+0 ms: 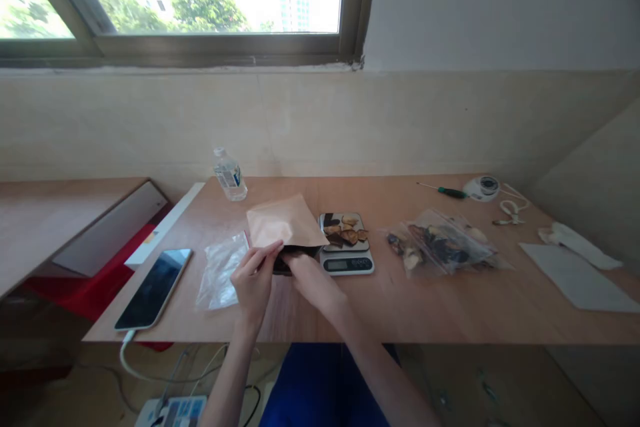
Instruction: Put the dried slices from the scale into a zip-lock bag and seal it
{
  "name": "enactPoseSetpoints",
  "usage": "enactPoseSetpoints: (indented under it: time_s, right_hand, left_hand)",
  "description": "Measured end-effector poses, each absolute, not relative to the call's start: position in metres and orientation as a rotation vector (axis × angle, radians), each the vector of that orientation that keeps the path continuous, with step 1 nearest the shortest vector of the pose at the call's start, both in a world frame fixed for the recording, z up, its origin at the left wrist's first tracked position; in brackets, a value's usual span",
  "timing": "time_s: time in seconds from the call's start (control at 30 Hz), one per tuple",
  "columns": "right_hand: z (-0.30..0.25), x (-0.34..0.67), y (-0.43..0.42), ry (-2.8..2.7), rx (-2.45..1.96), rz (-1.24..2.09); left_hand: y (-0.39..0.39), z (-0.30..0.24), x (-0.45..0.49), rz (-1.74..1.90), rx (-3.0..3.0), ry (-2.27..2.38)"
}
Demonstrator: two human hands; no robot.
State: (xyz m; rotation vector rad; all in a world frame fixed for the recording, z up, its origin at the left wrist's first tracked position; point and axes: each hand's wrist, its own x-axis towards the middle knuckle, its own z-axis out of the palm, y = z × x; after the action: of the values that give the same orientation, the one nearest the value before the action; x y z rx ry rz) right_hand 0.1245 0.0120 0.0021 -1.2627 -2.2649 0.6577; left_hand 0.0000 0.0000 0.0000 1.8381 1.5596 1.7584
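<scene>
A tan paper pouch (284, 221) lies on the wooden table (450, 307) with its dark mouth facing me. My left hand (254, 277) grips the pouch's open edge on the left. My right hand (309, 278) has its fingers pushed into the mouth; what they hold is hidden. Right beside the pouch stands a small kitchen scale (347, 263) with several dried brown and dark slices (343, 229) on its platform.
A clear empty plastic bag (220, 271) lies left of the pouch, a phone (154, 287) on a cable further left. A water bottle (229, 175) stands behind. A clear bag of dried pieces (443, 245), a screwdriver (445, 191), a tape roll (483, 187) and white paper (577, 278) sit right.
</scene>
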Motion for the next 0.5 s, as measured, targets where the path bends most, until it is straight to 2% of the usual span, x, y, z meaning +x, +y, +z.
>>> enactPoseSetpoints:
  time_s: [0.3, 0.5]
  right_hand:
    - [0.005, 0.184, -0.022, -1.729, -1.020, 0.954]
    - [-0.022, 0.227, 0.008, -1.696, -1.122, 0.451]
  left_hand:
    - [0.007, 0.006, -0.009, 1.786, 1.748, 1.636]
    - [0.009, 0.006, -0.010, 1.809, 1.733, 1.609]
